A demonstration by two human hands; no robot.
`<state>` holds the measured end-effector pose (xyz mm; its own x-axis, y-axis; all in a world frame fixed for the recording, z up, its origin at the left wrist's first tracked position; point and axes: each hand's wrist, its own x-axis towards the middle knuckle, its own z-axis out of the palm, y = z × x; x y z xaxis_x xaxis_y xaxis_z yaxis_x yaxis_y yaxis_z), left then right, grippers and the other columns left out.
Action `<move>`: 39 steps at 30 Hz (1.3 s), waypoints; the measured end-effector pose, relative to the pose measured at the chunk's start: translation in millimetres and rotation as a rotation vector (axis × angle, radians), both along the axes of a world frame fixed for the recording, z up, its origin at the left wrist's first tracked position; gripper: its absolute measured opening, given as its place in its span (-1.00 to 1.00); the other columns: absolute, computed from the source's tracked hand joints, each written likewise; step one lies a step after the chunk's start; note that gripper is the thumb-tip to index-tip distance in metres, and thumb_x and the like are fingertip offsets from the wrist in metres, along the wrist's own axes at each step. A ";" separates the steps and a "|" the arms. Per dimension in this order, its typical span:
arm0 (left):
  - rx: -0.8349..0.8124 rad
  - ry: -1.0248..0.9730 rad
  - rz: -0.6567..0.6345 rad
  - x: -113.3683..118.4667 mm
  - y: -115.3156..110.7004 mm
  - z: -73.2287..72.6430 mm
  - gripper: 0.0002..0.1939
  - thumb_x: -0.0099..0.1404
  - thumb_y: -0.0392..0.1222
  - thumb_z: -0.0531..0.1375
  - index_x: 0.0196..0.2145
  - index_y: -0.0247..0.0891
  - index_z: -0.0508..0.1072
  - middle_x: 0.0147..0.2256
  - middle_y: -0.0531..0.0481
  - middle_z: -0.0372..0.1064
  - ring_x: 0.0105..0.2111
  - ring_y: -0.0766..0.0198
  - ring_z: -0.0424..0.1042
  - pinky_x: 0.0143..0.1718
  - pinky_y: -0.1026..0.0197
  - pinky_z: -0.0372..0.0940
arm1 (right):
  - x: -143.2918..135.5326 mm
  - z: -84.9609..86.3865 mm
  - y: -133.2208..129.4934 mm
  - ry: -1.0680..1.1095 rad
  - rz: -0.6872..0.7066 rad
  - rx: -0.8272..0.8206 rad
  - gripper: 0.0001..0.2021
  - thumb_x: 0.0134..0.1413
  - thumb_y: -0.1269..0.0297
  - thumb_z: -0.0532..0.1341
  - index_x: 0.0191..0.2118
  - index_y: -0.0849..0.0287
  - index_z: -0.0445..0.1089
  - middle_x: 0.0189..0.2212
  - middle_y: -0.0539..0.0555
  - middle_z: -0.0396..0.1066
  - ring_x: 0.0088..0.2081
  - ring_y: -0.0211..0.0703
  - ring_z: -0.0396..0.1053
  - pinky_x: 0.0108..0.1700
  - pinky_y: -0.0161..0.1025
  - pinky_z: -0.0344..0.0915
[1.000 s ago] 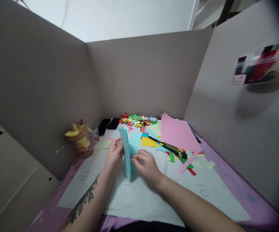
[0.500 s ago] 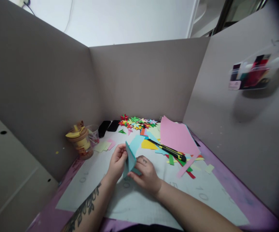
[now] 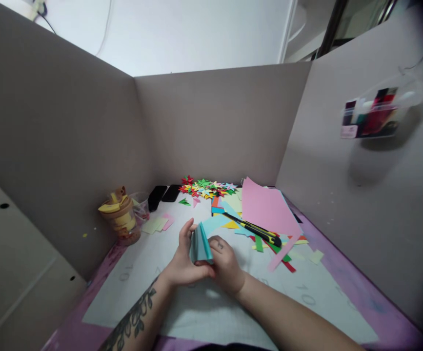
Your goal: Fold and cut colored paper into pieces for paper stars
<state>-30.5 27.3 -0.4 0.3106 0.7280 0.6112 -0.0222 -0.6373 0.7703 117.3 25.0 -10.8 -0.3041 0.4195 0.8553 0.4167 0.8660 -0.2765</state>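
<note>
A folded sheet of light blue paper (image 3: 201, 244) stands tilted between my hands above the white mat (image 3: 123, 302). My left hand (image 3: 184, 261) holds its left side, with fingers behind and the thumb stretched along the bottom edge. My right hand (image 3: 224, 261) is closed on the paper's lower right corner; some of its fingertips are hidden. Beyond the hands lies another light blue sheet (image 3: 211, 223). A black and yellow utility knife (image 3: 257, 231) rests on coloured strips to the right.
Folded paper stars (image 3: 206, 187) are heaped at the back. A pink sheet (image 3: 266, 207) lies back right. At left stand a brown and yellow cup (image 3: 120, 217), a clear cup (image 3: 140, 204) and two black phones (image 3: 157, 197). Grey panels (image 3: 218, 122) enclose the table.
The blue paper has turned, its fold now facing me more. My left hand has opened wider, and its thumb has moved under the paper towards my right hand. The view has shifted slightly.
</note>
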 end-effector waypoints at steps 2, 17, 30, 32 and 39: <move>0.014 -0.006 -0.014 0.4 1.5 -1.6 0.11 -0.08 -0.16 0.40 0.24 0.09 -0.23 0.00 -0.07 0.03 -0.03 0.09 0.18 0.00 0.05 0.13 | 0.1 -2.5 1.4 0.003 -0.009 0.009 -0.76 0.19 0.18 0.04 -0.43 0.15 0.32 -0.44 0.11 0.34 -0.36 -0.10 0.23 -0.35 -0.17 0.18; -0.048 -0.124 -0.095 -3.5 6.5 1.8 -0.04 0.01 0.02 0.35 0.25 0.01 -0.09 0.01 -0.14 0.16 0.00 0.06 0.22 0.03 0.04 0.13 | 2.7 -2.3 2.9 -0.031 -0.053 -0.016 -0.72 0.20 0.12 0.03 -0.42 0.16 0.31 -0.44 0.12 0.33 -0.34 -0.10 0.21 -0.30 -0.15 0.19; -0.121 -0.245 -0.067 -1.1 4.3 10.8 -0.03 -0.08 0.17 0.34 0.22 -0.02 0.02 0.01 -0.16 0.25 -0.01 0.02 0.28 0.00 0.03 0.18 | 5.9 0.8 1.1 0.013 -0.040 -0.106 -0.88 0.09 0.43 0.09 -0.37 0.14 0.35 -0.40 0.10 0.35 -0.30 -0.11 0.26 -0.27 -0.16 0.22; -0.136 -0.264 -0.012 -0.8 4.9 11.4 -0.09 -0.02 0.20 0.29 0.21 -0.09 0.06 -0.01 -0.17 0.27 -0.04 0.01 0.30 -0.03 0.04 0.21 | 6.7 1.5 1.8 0.034 -0.052 -0.132 -0.86 0.10 0.43 0.07 -0.40 0.14 0.34 -0.41 0.09 0.34 -0.31 -0.12 0.26 -0.27 -0.16 0.22; -0.261 -0.452 0.141 -5.6 14.8 8.8 -0.22 -0.01 0.28 0.23 0.09 -0.11 0.20 -0.03 -0.13 0.29 -0.03 0.04 0.32 -0.03 0.03 0.24 | 10.0 5.8 8.4 0.236 -0.168 -0.283 -0.86 0.06 0.41 0.10 -0.49 0.13 0.23 -0.53 -0.02 0.24 -0.42 -0.21 0.24 -0.35 -0.27 0.20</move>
<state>-36.1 42.1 8.4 -0.0531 0.8889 0.4550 -0.3164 -0.4471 0.8366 127.3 33.4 -5.0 -0.0202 0.6753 0.7373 0.4421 0.6674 -0.5993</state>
